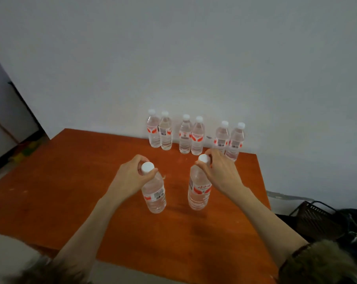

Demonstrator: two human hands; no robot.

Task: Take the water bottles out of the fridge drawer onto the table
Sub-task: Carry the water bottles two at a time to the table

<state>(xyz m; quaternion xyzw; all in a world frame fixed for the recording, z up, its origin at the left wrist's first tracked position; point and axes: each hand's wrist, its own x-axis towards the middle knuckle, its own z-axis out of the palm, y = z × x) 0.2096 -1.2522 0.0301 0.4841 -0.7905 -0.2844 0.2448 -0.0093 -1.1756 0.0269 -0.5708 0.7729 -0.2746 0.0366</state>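
Orange-brown wood fills the lower half of the view: a plain wooden table seen from above by the person standing at its near edge. Both bare forearms reach forward over it. The left hand curls its fingers round the neck of a clear plastic water bottle with a white cap and red label, just under the cap. The right hand pinches the neck of a second clear white-capped bottle in the same way. Both bottles stand upright near the middle of the table, well apart from each other; whether their bases rest fully on the wood is hard to tell.

Farther back, against the pale grey wall, six matching bottles stand upright in a row of three close pairs.

Judging by this, eight bottles have reached the table. The fridge drawer is not in view, so whether any bottles remain in it cannot be told. A dark wire basket sits off the table to the right.
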